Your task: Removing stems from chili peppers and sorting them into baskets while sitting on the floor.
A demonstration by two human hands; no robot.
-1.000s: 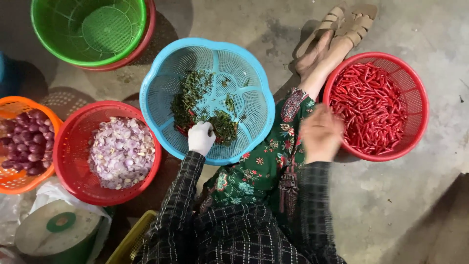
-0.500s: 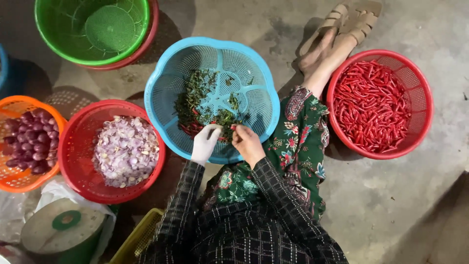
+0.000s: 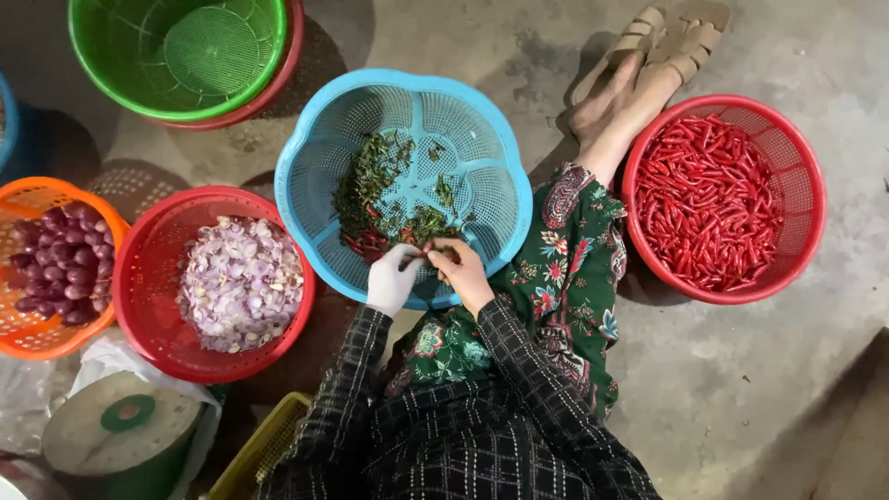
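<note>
**Both hands pinch one chili over the blue basket**

Five baskets on the floor. The gloved left hand [image 3: 393, 278] and bare right hand [image 3: 463, 273] meet, each grip clenched on one small red chili [image 3: 428, 252] above the blue basket [image 3: 315, 176] of green stems. The red basket [image 3: 807, 162] holds red chilies; another red basket [image 3: 153, 319] holds peeled shallots; the orange basket [image 3: 28, 343] holds purple shallots; the green basket [image 3: 102, 65] holds a green lid.

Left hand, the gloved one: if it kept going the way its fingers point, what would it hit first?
Probably the right hand, whose fingertips already meet the left hand over the blue basket.
</note>
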